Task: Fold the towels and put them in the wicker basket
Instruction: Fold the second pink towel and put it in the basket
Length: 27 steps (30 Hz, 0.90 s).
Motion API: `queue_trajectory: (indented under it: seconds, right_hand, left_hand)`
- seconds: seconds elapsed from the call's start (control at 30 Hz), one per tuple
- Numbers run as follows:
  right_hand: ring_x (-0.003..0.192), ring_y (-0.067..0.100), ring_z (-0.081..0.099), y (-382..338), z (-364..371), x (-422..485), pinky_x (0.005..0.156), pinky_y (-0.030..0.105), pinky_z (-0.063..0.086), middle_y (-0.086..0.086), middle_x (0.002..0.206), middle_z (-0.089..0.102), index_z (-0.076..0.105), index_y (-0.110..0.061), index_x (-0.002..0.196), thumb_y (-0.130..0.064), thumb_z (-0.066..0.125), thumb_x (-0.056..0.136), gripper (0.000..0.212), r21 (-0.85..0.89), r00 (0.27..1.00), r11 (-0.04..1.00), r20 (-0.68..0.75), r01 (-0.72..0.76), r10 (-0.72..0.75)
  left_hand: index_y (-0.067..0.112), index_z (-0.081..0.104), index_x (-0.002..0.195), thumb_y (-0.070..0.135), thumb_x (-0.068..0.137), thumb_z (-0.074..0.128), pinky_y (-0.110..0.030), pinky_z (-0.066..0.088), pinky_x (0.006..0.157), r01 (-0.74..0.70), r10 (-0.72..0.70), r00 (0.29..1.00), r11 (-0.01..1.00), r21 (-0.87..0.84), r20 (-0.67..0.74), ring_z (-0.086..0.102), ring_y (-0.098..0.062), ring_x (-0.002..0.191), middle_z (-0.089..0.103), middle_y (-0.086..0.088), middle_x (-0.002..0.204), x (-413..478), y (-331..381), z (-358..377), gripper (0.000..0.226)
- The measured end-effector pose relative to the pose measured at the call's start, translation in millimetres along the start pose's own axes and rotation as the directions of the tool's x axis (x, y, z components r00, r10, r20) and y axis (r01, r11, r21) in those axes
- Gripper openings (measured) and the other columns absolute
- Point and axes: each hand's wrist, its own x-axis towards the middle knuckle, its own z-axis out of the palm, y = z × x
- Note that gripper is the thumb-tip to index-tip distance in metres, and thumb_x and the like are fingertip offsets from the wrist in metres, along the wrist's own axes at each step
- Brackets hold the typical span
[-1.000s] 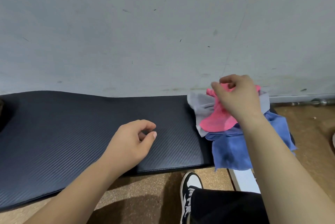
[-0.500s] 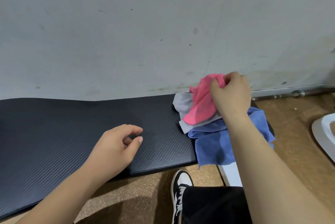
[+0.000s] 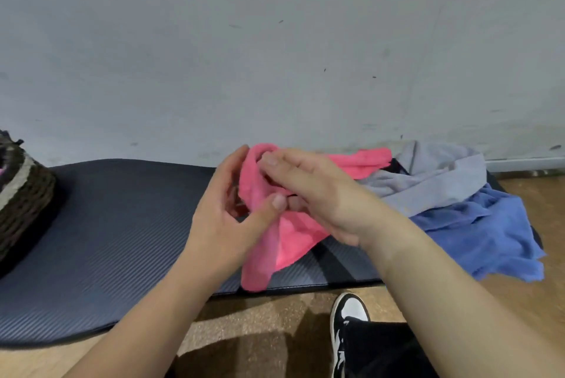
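Left grip pinches pink towel with thumb | right grip fingers lie across its top, thumb hidden, hold unclear | towel crumpled between both grips above mat, tail hanging below | grey towel, blue towel heaped right of right grip | basket far left, cut off

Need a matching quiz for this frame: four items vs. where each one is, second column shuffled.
Items:
1. pink towel
2. grey towel
3. blue towel
4. wicker basket

Places:
A. draped over the right end of the mat
B. far left on the mat
C. held between the left hand and the right hand
D. bunched by the wall, right of both hands

Pairs: 1-C, 2-D, 3-A, 4-B
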Motion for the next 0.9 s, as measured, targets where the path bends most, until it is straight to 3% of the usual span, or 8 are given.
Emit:
queue_trajectory:
  seconds: [0.13, 0.23, 0.3, 0.4, 0.47, 0.57, 0.7, 0.9]
  right_hand:
    - [0.102, 0.021, 0.071, 13, 6, 16, 0.098, 0.046, 0.056, 0.010, 0.111, 0.077, 0.077, -0.010, 0.104, -0.043, 0.055, 0.103, 0.040, -0.053, 0.987, 0.988, 0.051, -0.147, 0.150]
    - [0.099, 0.019, 0.074, 25, 0, 29, 0.087, 0.034, 0.056, 0.009, 0.110, 0.076, 0.074, -0.018, 0.106, -0.016, 0.067, 0.099, 0.010, -0.255, 0.997, 0.967, -0.082, -0.013, -0.008]
    - [0.090, 0.005, 0.067, 37, -1, 35, 0.082, 0.016, 0.050, -0.002, 0.115, 0.070, 0.068, -0.020, 0.116, -0.013, 0.074, 0.093, 0.025, -0.528, 0.986, 0.849, -0.122, 0.036, -0.118]
    - [0.109, -0.002, 0.058, 47, 5, 42, 0.091, 0.004, 0.040, -0.012, 0.132, 0.059, 0.061, -0.028, 0.138, -0.020, 0.076, 0.089, 0.052, -0.735, 0.989, 0.673, -0.023, 0.081, -0.143]
    - [0.105, 0.004, 0.065, 49, 8, 48, 0.092, 0.017, 0.049, -0.004, 0.117, 0.070, 0.073, -0.022, 0.119, -0.012, 0.070, 0.089, 0.032, -0.701, 0.985, 0.700, 0.024, 0.138, -0.170]
    - [0.074, 0.017, 0.064, 44, 8, 54, 0.072, 0.043, 0.054, 0.018, 0.083, 0.072, 0.073, -0.012, 0.089, -0.016, 0.064, 0.093, 0.011, -0.552, 0.992, 0.824, 0.084, 0.128, -0.097]
    - [0.063, 0.019, 0.048, 38, 3, 57, 0.056, 0.029, 0.042, 0.006, 0.065, 0.059, 0.069, -0.015, 0.085, -0.026, 0.071, 0.098, 0.017, -0.396, 0.995, 0.914, -0.008, 0.090, -0.102]
    - [0.045, 0.016, 0.043, 37, 11, 54, 0.046, 0.032, 0.043, 0.007, 0.055, 0.044, 0.058, -0.006, 0.075, -0.031, 0.064, 0.102, 0.037, -0.442, 0.998, 0.896, -0.014, 0.047, -0.060]
  left_hand:
    - [0.034, 0.069, 0.122, 0.006, 0.087, 0.077, -0.016, 0.057, 0.077, 0.124, -0.110, 0.987, 0.985, 0.117, -0.116, 0.070, 0.002, 0.099, 0.074, 0.019, 0.108, 5, -3, -19, 0.047]
    - [0.030, 0.077, 0.107, -0.002, 0.095, 0.063, -0.032, 0.060, 0.087, 0.200, -0.195, 0.974, 0.979, 0.031, -0.112, 0.074, -0.009, 0.099, 0.079, 0.008, 0.103, 7, -10, -41, 0.037]
    - [0.022, 0.079, 0.103, -0.001, 0.098, 0.059, -0.037, 0.060, 0.089, 0.224, -0.233, 0.970, 0.968, -0.112, -0.071, 0.075, -0.019, 0.102, 0.080, -0.001, 0.103, 6, -8, -52, 0.031]
    - [0.019, 0.081, 0.101, 0.008, 0.101, 0.058, -0.033, 0.058, 0.086, 0.238, -0.232, 0.971, 0.954, -0.182, 0.051, 0.074, -0.021, 0.103, 0.079, -0.005, 0.106, 2, -1, -64, 0.026]
    - [0.017, 0.080, 0.103, 0.013, 0.099, 0.064, -0.030, 0.058, 0.084, 0.218, -0.201, 0.972, 0.966, -0.142, 0.123, 0.073, -0.018, 0.098, 0.079, -0.003, 0.105, 0, -2, -73, 0.016]
    - [0.016, 0.070, 0.087, 0.023, 0.085, 0.077, -0.030, 0.049, 0.067, 0.212, -0.207, 0.977, 0.973, -0.090, 0.060, 0.061, -0.015, 0.074, 0.070, 0.000, 0.082, 3, -8, -94, 0.010]
    - [0.002, 0.069, 0.085, 0.025, 0.087, 0.076, -0.023, 0.051, 0.060, 0.298, -0.286, 0.953, 0.943, -0.146, 0.096, 0.060, -0.019, 0.070, 0.066, -0.011, 0.078, 9, -11, -131, 0.024]
    - [0.008, 0.074, 0.097, 0.039, 0.101, 0.063, -0.019, 0.051, 0.054, 0.340, -0.345, 0.938, 0.934, 0.113, 0.027, 0.064, -0.010, 0.060, 0.071, -0.003, 0.077, 9, -18, -142, 0.033]
